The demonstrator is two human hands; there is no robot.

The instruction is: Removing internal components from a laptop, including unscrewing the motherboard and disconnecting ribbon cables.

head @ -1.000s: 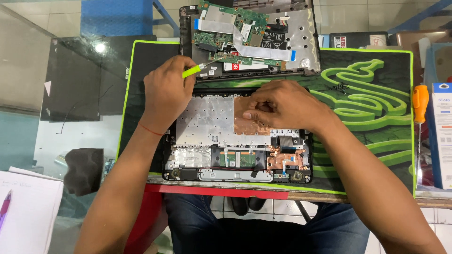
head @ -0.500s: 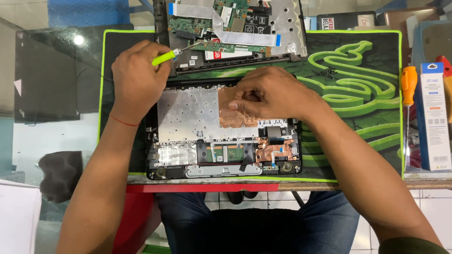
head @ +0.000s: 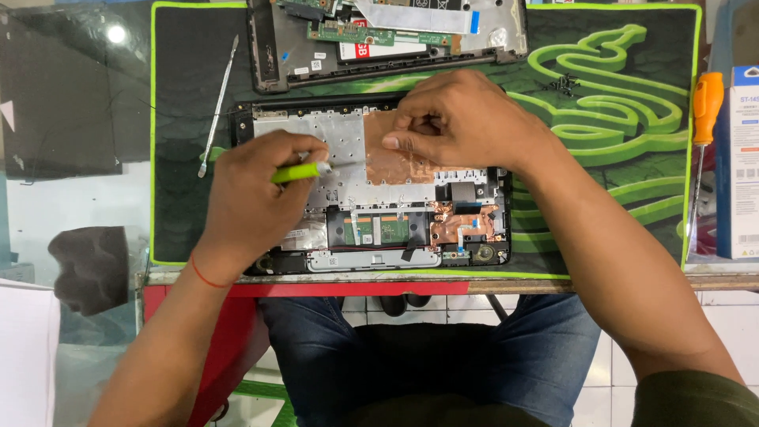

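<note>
An opened laptop base (head: pixel 371 190) lies on a black and green mat (head: pixel 617 119), with a silver metal plate and a copper-coloured sheet (head: pixel 395 162) showing inside. My left hand (head: pixel 253 198) grips a thin tool with a bright green handle (head: pixel 300 171), its tip resting on the silver plate. My right hand (head: pixel 466 122) presses its fingertips down on the copper sheet at the top middle of the base.
A second laptop shell with green circuit boards (head: pixel 387 35) lies at the mat's far edge. A slim metal pry tool (head: pixel 217 107) rests to the left. An orange-handled screwdriver (head: pixel 704 119) and a blue and white box (head: pixel 743 158) sit right. Small screws (head: pixel 565 81) lie nearby.
My left hand has come down from the far shell to the silver plate, bringing the green tool with it. My right hand stays on the copper sheet. The camera has tipped forward.
</note>
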